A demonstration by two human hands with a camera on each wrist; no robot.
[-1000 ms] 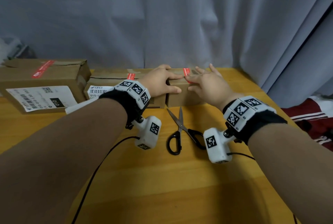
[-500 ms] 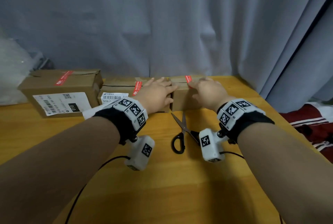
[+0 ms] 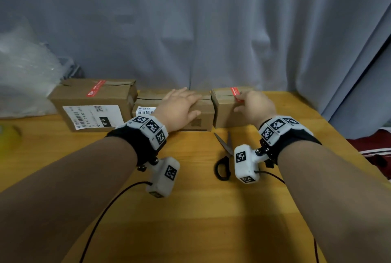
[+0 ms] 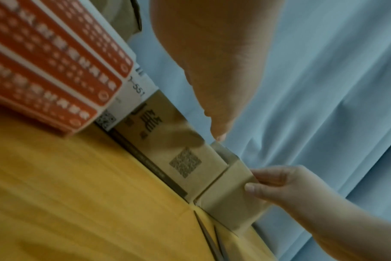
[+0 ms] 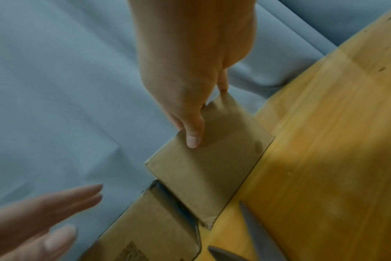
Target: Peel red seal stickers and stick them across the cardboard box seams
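Observation:
Three cardboard boxes stand along the table's far edge. The big left box (image 3: 91, 102) carries a red seal sticker (image 3: 96, 90) across its top seam. My left hand (image 3: 184, 104) lies flat on the middle box (image 3: 201, 119), with straight fingers and the thumb on the front face. My right hand (image 3: 249, 104) grips the top front edge of the small right box (image 3: 223, 112). Its thumb (image 5: 193, 134) is on the front face and its fingers rest over a red sticker (image 3: 234, 91). A sheet of red stickers (image 4: 45, 61) lies by my left wrist.
Open scissors (image 3: 224, 157) lie on the wooden table (image 3: 190, 220) in front of the boxes, between my wrists. Bubble wrap (image 3: 25, 76) sits at the far left and a grey curtain (image 3: 211, 30) hangs behind. The table's right edge (image 3: 338, 136) is close to the small box.
My left hand has slid left, off the small box and flat onto the middle box. My right hand has curled over the small box's edge. A narrow gap now shows between the two boxes.

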